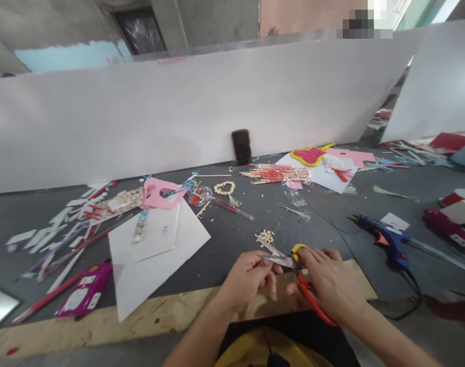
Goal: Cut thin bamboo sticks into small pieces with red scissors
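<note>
My right hand point(329, 278) grips a pair of scissors point(283, 259), one handle loop yellow and the other red. The blades stand apart and point to the left. Close by the lower blade, my left hand point(249, 278) has its thumb and forefinger pinched together; what lies between them is too small to make out. Just beyond the blades is a small pile of short pale wooden pieces point(266, 236) on the dark tabletop.
A blue glue gun point(388, 237) lies to the right, its cord trailing toward the front edge. White sheets point(133, 275) and a purple packet point(87, 289) lie left. Bundled sticks point(278, 173) and a phone point(242, 147) are at the back, before a white board point(201, 107).
</note>
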Demonstrator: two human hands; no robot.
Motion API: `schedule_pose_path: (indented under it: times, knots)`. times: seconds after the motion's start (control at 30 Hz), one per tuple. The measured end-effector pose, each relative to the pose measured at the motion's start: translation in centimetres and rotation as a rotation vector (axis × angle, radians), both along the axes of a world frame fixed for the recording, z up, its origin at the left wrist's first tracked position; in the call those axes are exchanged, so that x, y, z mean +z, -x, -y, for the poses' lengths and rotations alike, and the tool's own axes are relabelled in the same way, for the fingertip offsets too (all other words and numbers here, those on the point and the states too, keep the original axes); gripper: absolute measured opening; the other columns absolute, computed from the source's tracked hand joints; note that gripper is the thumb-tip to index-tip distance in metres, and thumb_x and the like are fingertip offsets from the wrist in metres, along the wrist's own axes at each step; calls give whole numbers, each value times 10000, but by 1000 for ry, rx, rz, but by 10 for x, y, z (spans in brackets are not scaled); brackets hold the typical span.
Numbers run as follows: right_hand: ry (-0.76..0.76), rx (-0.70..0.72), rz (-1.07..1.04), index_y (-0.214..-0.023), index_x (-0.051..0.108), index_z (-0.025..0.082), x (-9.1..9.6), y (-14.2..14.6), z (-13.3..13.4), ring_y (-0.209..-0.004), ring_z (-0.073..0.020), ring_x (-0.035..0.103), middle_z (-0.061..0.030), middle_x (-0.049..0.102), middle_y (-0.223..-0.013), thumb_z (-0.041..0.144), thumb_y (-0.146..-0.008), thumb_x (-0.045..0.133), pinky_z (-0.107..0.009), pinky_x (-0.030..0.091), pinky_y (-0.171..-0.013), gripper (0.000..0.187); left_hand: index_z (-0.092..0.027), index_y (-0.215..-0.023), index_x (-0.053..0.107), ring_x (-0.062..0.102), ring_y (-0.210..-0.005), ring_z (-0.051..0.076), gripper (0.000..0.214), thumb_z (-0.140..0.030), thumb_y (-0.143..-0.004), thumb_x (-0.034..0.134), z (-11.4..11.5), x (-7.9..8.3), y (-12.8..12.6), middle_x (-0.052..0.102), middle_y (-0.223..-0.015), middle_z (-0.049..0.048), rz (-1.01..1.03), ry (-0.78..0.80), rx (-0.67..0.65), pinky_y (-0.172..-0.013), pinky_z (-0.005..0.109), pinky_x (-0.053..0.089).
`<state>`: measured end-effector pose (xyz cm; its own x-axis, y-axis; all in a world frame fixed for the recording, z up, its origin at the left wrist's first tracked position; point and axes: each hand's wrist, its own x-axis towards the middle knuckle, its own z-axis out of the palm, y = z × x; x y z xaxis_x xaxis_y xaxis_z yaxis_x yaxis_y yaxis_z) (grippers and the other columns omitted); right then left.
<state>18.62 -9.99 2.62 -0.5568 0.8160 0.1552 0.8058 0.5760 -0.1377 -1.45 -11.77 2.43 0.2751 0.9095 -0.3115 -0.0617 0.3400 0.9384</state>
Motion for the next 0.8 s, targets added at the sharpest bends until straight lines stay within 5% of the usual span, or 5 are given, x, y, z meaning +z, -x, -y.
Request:
schedule_pose_path:
  times: [0.33,0.63,0.8]
  knots:
    - [239,28,-25,-903,504,198,4,6,5,-762,-232,622,-58,663,-803,293,-785,520,-357,329,-717,152,-151,-713,680,523,-560,143,406,-469,-850,468,-2,3,6,586,-542,30,-229,-290,-30,-578,229,372]
    - [324,94,-126,-873,496,201,6,4,7,-705,-212,584,-48,641,-785,539,-866,412,-342,333,-671,348,-129,-752,669,384,-422,79,454,-557,-801,525,0,-16,5,551,-509,8,25,-120,-38,-464,209,254]
    - [226,38,-48,-952,509,180,4,3,6,-795,-246,615,-81,669,-858,437,-830,496,-366,323,-720,285,-147,-675,663,487,-505,122,405,-461,-853,479,-1,-5,4,563,-541,22,-139,-275,-16,-525,228,338]
